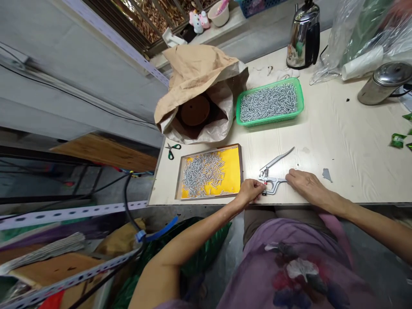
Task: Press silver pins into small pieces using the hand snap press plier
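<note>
Snap fastener pliers (273, 182) lie on the table near its front edge, their silver handles spread apart and a spring showing between them. My right hand (304, 184) is closed round the end of the lower handle. At the jaw end, next to a small red part, the fingers of my left hand (250, 192) are pinched together; what they hold is too small to make out. Just left of that hand lies a shallow tray (240, 165) with a yellow bottom, holding many small silver metal pieces. A green plastic basket (301, 101) farther back is filled with similar pieces.
Green-handled scissors (174, 148) lie by the table's left edge. Behind the tray stands an open brown paper sack (196, 64). A kettle (298, 43), a metal mug (380, 86) and clear plastic bags (357, 47) occupy the back right. Small green packets (398, 140) lie at right.
</note>
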Demonstrator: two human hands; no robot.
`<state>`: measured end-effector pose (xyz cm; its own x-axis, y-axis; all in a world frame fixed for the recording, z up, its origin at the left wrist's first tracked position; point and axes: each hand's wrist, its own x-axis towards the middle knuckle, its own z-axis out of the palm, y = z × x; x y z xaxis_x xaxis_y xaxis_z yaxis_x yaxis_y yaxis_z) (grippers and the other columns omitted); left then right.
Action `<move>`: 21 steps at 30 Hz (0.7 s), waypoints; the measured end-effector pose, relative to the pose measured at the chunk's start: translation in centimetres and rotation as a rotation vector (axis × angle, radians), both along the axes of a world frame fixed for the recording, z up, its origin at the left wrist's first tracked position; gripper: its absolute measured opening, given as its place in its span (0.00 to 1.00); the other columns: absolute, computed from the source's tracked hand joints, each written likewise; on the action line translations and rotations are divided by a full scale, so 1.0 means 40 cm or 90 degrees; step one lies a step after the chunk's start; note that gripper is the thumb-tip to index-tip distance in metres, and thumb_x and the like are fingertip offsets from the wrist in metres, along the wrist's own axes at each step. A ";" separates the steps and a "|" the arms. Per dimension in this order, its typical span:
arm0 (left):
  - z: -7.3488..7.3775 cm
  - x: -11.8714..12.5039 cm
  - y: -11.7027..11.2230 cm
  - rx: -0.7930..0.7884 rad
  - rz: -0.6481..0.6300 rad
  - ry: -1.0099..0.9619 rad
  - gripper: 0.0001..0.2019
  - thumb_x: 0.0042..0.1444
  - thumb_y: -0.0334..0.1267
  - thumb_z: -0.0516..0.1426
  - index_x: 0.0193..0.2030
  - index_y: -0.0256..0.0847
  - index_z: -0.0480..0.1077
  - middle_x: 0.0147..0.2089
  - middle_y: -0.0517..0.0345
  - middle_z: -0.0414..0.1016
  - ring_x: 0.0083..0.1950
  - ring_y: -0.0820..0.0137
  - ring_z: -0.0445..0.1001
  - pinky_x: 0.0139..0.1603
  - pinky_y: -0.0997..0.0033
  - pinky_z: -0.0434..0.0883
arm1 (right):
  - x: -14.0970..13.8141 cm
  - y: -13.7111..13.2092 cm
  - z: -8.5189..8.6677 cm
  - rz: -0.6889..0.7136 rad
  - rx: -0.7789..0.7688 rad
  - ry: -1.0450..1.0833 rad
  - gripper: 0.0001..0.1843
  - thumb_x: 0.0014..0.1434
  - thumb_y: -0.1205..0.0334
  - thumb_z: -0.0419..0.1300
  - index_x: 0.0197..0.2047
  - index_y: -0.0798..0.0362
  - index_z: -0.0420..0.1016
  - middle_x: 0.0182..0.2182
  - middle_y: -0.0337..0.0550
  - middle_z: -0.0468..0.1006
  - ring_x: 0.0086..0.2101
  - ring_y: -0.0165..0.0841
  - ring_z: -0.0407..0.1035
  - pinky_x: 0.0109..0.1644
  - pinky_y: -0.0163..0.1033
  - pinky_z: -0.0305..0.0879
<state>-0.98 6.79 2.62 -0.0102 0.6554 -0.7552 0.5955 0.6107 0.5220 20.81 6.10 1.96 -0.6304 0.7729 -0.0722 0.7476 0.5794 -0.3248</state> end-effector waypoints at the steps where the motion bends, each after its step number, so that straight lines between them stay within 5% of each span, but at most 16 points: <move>1: 0.000 0.000 0.000 -0.003 0.004 -0.004 0.09 0.58 0.31 0.57 0.26 0.33 0.71 0.11 0.71 0.59 0.11 0.81 0.56 0.15 0.81 0.56 | 0.000 0.001 -0.001 0.005 0.003 -0.007 0.15 0.60 0.79 0.46 0.35 0.53 0.70 0.33 0.45 0.72 0.30 0.32 0.64 0.32 0.37 0.54; 6: -0.005 -0.003 0.001 -0.011 0.013 -0.012 0.10 0.58 0.31 0.57 0.26 0.33 0.71 0.11 0.71 0.58 0.11 0.81 0.56 0.15 0.81 0.54 | 0.020 0.025 -0.014 0.004 0.038 0.001 0.08 0.63 0.62 0.55 0.44 0.53 0.72 0.44 0.53 0.75 0.41 0.40 0.69 0.40 0.41 0.62; 11: -0.008 -0.005 0.005 -0.019 0.002 -0.013 0.10 0.58 0.31 0.58 0.26 0.34 0.71 0.10 0.72 0.57 0.10 0.81 0.54 0.15 0.81 0.52 | 0.058 0.081 -0.039 -0.015 0.077 0.009 0.42 0.53 0.43 0.64 0.65 0.52 0.59 0.66 0.63 0.58 0.64 0.56 0.51 0.58 0.59 0.58; 21: -0.007 -0.008 0.008 -0.025 0.007 -0.016 0.09 0.57 0.32 0.59 0.26 0.34 0.72 0.10 0.71 0.57 0.11 0.81 0.55 0.16 0.80 0.53 | 0.058 0.140 -0.071 0.048 0.041 0.018 0.54 0.45 0.41 0.68 0.68 0.55 0.54 0.63 0.64 0.62 0.63 0.56 0.54 0.60 0.59 0.58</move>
<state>-1.30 7.09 2.36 0.0018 0.6253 -0.7803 0.5760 0.6372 0.5120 23.14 11.70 -0.88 -0.6883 0.7254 -0.0048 0.6917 0.6542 -0.3059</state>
